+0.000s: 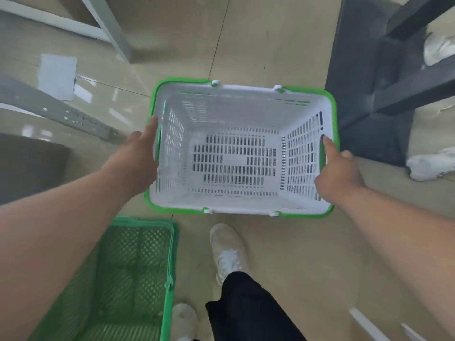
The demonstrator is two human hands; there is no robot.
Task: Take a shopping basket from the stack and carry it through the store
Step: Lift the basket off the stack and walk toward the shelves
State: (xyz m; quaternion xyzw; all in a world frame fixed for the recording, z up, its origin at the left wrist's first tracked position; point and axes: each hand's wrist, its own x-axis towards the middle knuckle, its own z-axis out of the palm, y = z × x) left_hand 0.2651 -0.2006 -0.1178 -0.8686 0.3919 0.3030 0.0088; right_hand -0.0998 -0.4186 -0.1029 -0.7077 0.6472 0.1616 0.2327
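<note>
Motion blur softens much here, and the left hand's (pixel 138 158) fingers curl out of sight over the basket's (pixel 236 153) left end, so the exact hold there is hard to read; it is wrapped on the green rim (pixel 154 104). The right hand (pixel 339 173) is closed on the opposite end, index finger lying along the inside wall by the hand slot, the other fingers hidden behind the edge. The basket sits level between both hands, out in front above the tan floor (pixel 270 40), empty, white slotted plastic all round, with green handles folded down along the rim. Low left, a green basket stack (pixel 138 262) is cut off by the frame edge and partly covered by the left forearm. Below, a white shoe (pixel 229 252) and a black trouser leg (pixel 248 308). Upper right, a dark stand (pixel 369 94), blurred.
</note>
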